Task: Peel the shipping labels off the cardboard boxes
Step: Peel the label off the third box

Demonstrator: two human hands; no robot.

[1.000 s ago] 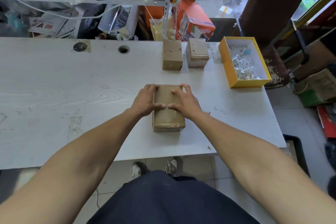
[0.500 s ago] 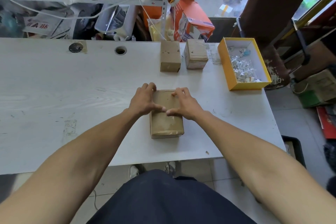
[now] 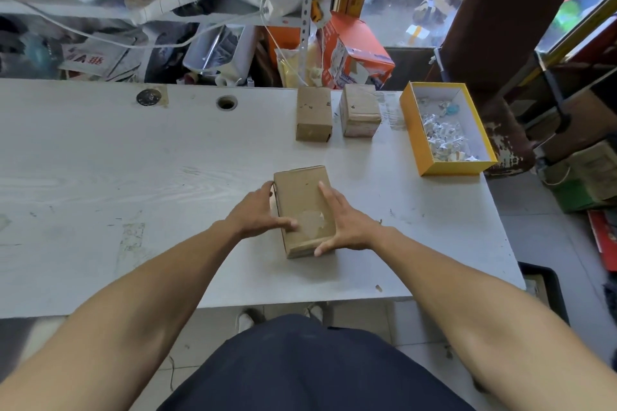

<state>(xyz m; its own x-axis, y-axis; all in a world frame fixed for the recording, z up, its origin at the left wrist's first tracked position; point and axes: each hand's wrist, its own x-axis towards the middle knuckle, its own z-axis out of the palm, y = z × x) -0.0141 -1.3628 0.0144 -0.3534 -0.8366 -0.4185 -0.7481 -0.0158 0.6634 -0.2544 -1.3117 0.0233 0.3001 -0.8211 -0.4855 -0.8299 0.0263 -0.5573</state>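
— Where is the box you are working on?

— I see the cardboard box (image 3: 305, 207) lying flat on the white bench (image 3: 100, 177), near its front edge and a little right of centre. It is turned slightly, its far end leaning left. On its top face, toward the near end, there is a pale torn patch of label residue (image 3: 312, 221).

— And the hands?

— My left hand (image 3: 255, 212) lies against the box's left side, fingers along the edge and the thumb laid over the top near the patch. My right hand (image 3: 344, 222) lies on the right side, fingers stretched flat along the top and the thumb hooked at the near right corner. Both hands grasp the box between them; neither is clenched into a fist.

— What else is on the bench?

— Two smaller cardboard boxes at the far edge: the left one (image 3: 314, 113) and the right one (image 3: 360, 110), just beside each other but apart. To their right sits a yellow tray (image 3: 450, 169) with a white inside, holding crumpled scraps of paper (image 3: 442, 137). Farther left on the bench I see a round cable hole (image 3: 227, 102) and a dark round cap (image 3: 149, 97).

— Is the box lifted?

— I cannot tell for certain; it appears to rest on the bench.
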